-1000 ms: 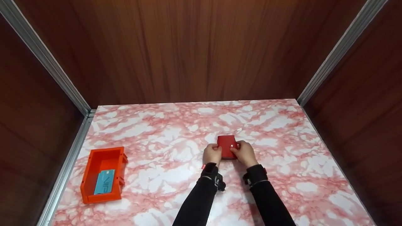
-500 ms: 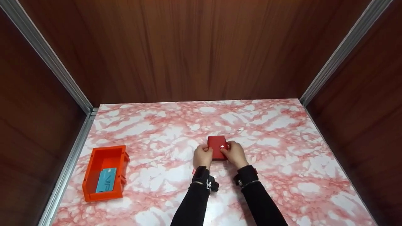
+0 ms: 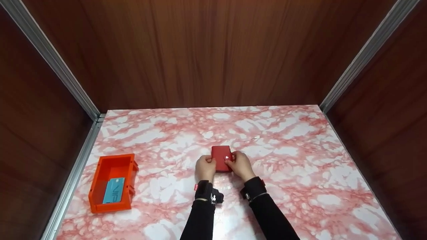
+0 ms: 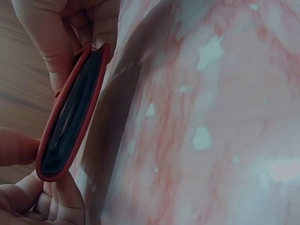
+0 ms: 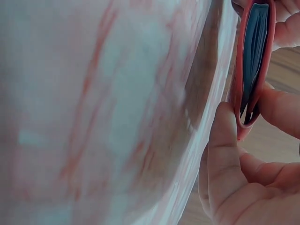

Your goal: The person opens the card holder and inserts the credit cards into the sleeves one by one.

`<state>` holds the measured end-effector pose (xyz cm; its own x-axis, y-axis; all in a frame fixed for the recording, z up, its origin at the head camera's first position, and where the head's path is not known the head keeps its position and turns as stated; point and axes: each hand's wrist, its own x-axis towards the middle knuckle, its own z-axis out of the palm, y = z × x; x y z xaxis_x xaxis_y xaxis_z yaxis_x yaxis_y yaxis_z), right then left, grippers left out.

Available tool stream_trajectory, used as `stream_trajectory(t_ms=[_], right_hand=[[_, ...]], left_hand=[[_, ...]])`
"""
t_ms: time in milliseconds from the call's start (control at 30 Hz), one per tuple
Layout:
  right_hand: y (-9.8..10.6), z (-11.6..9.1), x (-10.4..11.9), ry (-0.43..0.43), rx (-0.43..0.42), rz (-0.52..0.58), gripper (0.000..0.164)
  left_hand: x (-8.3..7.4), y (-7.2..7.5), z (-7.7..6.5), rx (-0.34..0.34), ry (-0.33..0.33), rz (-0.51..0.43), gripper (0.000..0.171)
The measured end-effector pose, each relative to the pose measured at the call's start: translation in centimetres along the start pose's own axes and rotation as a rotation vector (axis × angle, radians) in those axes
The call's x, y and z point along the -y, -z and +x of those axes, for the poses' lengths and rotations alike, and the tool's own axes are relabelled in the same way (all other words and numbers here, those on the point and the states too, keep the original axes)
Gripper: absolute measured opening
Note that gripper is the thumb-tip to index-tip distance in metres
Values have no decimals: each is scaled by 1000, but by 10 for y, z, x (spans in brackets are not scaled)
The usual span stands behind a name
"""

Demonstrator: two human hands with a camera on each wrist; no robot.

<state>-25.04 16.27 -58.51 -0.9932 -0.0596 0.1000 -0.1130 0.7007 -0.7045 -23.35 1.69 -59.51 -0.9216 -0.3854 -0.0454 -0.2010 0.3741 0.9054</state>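
A red card holder (image 3: 220, 157) with a round snap on its front is held between both hands over the marbled table. My left hand (image 3: 204, 167) pinches its left edge, thumb on the front. At the right edge my right hand (image 3: 242, 165) grips it, with the thumb just below the snap. The left wrist view looks into the open end of the card holder (image 4: 70, 117), where dark inner sleeves show between the red covers. In the right wrist view, stacked thin sleeves (image 5: 255, 42) fill most of that opening. A shadow falls on the table below it.
An orange bin (image 3: 126, 203) stands at the left of the pink-and-white table (image 3: 166, 143), with a blue card (image 3: 114, 190) marked VIP inside. Brown wood-grain panels (image 3: 213, 53) and metal rails (image 3: 360, 56) enclose the table at the back and sides.
Both hands have carried the card holder to the left and slightly toward the body. Their grip on it looks the same. The head view has shifted a little.
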Motion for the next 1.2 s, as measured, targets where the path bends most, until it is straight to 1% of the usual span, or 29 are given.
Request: stream_trajectory(t_ms=[133, 400, 467, 567, 700, 833, 1067, 1200], right_hand=[[-4, 0, 4, 10, 12, 7, 36], [-10, -3, 9, 27, 26, -46, 40], [-12, -3, 9, 27, 26, -49, 40], [-15, -4, 9, 21, 28, -59, 36], [-19, -5, 8, 24, 39, -85, 31], [-20, -5, 8, 23, 39, -99, 28], [-19, -6, 10, 10, 55, -120, 30], [-18, -7, 11, 7, 60, -161, 35]], left_hand=[[3, 5, 2, 9, -28, 30, 16], [6, 12, 5, 27, -81, 94, 20], [7, 13, 6, 32, -85, 112, 20], [9, 14, 6, 42, -72, 136, 18], [12, 15, 4, 38, -67, 158, 16], [13, 14, 5, 35, -87, 179, 16], [16, 14, 6, 61, -88, 199, 16], [16, 14, 7, 70, -105, 213, 15]])
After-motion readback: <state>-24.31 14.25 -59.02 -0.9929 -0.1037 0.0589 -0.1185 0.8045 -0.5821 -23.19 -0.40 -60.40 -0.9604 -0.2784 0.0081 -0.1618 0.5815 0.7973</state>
